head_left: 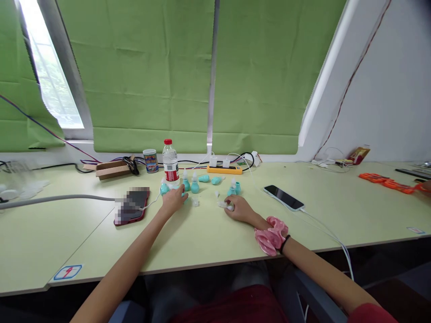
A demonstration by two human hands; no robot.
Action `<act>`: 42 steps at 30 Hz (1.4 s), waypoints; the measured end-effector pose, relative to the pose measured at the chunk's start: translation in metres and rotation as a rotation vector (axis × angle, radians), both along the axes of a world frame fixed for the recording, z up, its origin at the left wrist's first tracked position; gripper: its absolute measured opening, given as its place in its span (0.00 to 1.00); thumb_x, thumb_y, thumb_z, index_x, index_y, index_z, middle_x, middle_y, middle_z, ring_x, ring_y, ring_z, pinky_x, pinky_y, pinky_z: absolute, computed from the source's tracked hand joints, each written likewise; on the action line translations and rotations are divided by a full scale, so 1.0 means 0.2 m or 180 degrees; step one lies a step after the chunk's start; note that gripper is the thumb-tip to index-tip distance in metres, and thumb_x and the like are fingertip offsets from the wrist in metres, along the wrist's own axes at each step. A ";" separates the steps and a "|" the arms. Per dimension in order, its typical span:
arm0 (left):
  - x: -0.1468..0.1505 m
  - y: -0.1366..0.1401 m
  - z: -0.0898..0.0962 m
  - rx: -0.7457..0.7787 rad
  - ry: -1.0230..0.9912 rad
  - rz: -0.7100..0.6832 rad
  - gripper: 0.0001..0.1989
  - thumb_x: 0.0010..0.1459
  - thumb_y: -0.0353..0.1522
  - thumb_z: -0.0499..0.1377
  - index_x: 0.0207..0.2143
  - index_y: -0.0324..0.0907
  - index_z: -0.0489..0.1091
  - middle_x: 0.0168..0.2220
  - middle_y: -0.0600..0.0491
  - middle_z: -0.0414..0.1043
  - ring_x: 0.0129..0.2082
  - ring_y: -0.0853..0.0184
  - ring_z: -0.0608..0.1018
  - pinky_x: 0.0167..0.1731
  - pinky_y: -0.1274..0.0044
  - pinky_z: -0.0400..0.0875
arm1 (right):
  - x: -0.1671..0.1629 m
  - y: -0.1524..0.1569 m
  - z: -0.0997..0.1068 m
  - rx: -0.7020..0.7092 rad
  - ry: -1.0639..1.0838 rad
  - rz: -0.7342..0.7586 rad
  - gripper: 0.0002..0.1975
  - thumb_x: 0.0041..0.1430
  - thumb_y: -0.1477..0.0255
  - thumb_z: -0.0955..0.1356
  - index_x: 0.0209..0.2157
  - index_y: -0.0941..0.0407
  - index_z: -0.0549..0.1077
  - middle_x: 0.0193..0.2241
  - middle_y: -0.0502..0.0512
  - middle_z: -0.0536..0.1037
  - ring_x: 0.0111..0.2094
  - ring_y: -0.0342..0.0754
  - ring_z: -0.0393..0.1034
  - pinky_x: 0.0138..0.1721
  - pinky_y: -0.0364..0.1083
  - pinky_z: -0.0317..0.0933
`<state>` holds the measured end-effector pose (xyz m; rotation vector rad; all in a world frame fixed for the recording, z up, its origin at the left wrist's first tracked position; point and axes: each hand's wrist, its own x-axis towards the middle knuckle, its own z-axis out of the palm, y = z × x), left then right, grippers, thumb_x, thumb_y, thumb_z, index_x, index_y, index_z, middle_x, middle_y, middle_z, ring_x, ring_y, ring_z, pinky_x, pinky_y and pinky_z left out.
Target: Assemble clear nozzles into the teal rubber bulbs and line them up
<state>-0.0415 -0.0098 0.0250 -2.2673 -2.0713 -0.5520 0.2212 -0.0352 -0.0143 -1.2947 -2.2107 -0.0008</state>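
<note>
Projecting from between the thumb and fingers of the right hand (pixel 239 209), which grasp it, a translucent plastic piece (pixel 222 204) is at the middle of the pale table (pixel 202 242). The left hand (pixel 173 200) reaches among teal squeeze bulbs (pixel 195 187) near a red-capped water bottle (pixel 170 166); whether its fingers grip one cannot be told. Behind lies a yellow power strip (pixel 224 170).

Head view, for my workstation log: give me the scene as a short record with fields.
Left hand: at a teal piece, near the water bottle
Right hand: fingers at a small translucent piece
Between hands: small clear piece, lying on the table
Left side: red-edged phone, partly pixelated
Right side: pale-edged phone, cable attached
Behind: yellow power strip
</note>
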 end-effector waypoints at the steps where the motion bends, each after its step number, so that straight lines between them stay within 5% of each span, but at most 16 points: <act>1: 0.00 0.00 0.00 -0.0010 -0.0055 0.0003 0.16 0.50 0.40 0.49 0.39 0.42 0.62 0.28 0.47 0.70 0.30 0.56 0.72 0.25 0.73 0.61 | 0.01 -0.01 0.00 0.0015 0.0025 0.0012 0.11 0.43 0.73 0.65 0.33 0.58 0.69 0.30 0.54 0.71 0.31 0.46 0.64 0.34 0.43 0.55; 7: -0.04 -0.05 0.02 0.0062 -0.0457 -0.0253 0.30 0.45 0.36 0.53 0.52 0.44 0.50 0.21 0.56 0.67 0.24 0.62 0.73 0.23 0.78 0.60 | 0.06 -0.08 0.03 0.0143 0.0151 0.0061 0.14 0.40 0.69 0.67 0.33 0.56 0.69 0.31 0.52 0.71 0.26 0.43 0.63 0.29 0.41 0.55; 13: -0.16 -0.14 0.03 0.0501 -0.0844 -0.0322 0.35 0.46 0.37 0.53 0.56 0.44 0.42 0.20 0.60 0.67 0.23 0.68 0.73 0.26 0.79 0.63 | 0.05 -0.04 0.05 0.0564 0.0594 -0.0480 0.14 0.48 0.67 0.62 0.37 0.58 0.65 0.31 0.54 0.69 0.21 0.41 0.59 0.27 0.42 0.53; 19: -0.24 -0.11 0.03 0.0799 -0.1257 -0.0060 0.23 0.42 0.35 0.55 0.44 0.42 0.58 0.32 0.53 0.70 0.29 0.68 0.73 0.29 0.80 0.65 | 0.03 0.08 0.07 0.0661 0.0957 -0.0608 0.12 0.50 0.68 0.61 0.37 0.58 0.63 0.23 0.50 0.67 0.21 0.42 0.59 0.26 0.41 0.53; 23: -0.25 -0.04 -0.01 0.0677 -0.1088 0.0052 0.19 0.39 0.33 0.55 0.37 0.40 0.60 0.34 0.50 0.68 0.33 0.63 0.71 0.29 0.78 0.64 | -0.11 0.12 0.10 0.0484 0.1012 -0.0230 0.13 0.49 0.68 0.63 0.38 0.57 0.64 0.29 0.53 0.68 0.23 0.41 0.61 0.29 0.42 0.55; 28: -0.29 0.01 -0.05 0.0207 -0.0945 0.0025 0.13 0.38 0.33 0.54 0.31 0.40 0.61 0.27 0.52 0.67 0.27 0.63 0.71 0.23 0.78 0.62 | -0.40 0.33 0.15 0.0110 0.1324 -0.0138 0.34 0.38 0.64 0.70 0.48 0.56 0.56 0.43 0.58 0.63 0.41 0.49 0.60 0.38 0.46 0.57; 35: -0.32 0.01 -0.06 0.0206 -0.0840 -0.0050 0.09 0.44 0.34 0.50 0.30 0.40 0.60 0.26 0.53 0.66 0.27 0.65 0.70 0.26 0.78 0.62 | -0.66 0.66 0.19 -0.0503 0.1663 -0.0032 0.28 0.40 0.62 0.68 0.43 0.59 0.63 0.35 0.57 0.68 0.35 0.47 0.64 0.32 0.44 0.58; 42: -0.36 0.05 -0.08 0.0292 -0.0863 0.0021 0.09 0.46 0.35 0.48 0.27 0.39 0.61 0.24 0.55 0.65 0.25 0.66 0.69 0.24 0.78 0.62 | -0.65 0.75 0.18 -0.0827 0.1546 0.0606 0.23 0.36 0.62 0.70 0.37 0.58 0.71 0.23 0.49 0.70 0.25 0.42 0.63 0.25 0.40 0.56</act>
